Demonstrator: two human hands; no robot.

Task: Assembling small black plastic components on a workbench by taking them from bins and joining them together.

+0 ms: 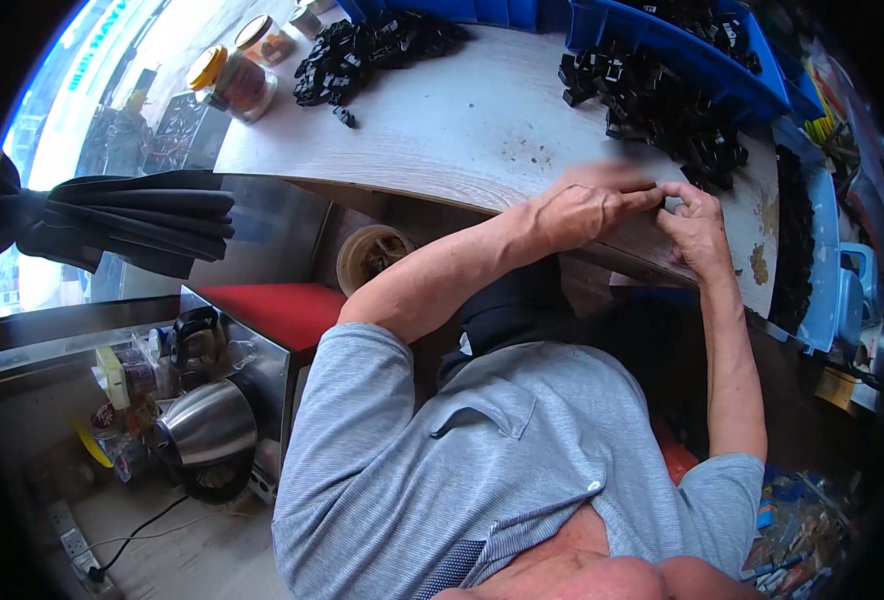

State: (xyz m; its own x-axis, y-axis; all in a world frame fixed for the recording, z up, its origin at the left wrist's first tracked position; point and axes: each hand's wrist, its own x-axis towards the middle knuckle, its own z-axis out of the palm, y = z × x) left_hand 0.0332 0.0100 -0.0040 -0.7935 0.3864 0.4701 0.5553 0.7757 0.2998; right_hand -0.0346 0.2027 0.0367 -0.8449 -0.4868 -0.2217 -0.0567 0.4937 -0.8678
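My left hand [584, 212] and my right hand [699, 228] meet above the near edge of the white wood-grain table [442, 130]. Both have curled fingers, with the fingertips pinched close together. Between the tips shows a small dark spot, too little visible to name; part of the left hand's far side is blurred. Just beyond the hands lies a heap of small black plastic parts [652, 105], trailing down the table toward my right hand. A second pile of similar black parts [362, 55] sits at the far left, with one loose piece [345, 117] beside it.
A blue bin [662, 45] with black parts stands at the far right. Lidded jars [247, 90] stand at the far left corner. A light blue crate [820, 230] adjoins the table's right side. Lower left are a bucket [347, 262], a red seat [272, 305] and a metal kettle [210, 425].
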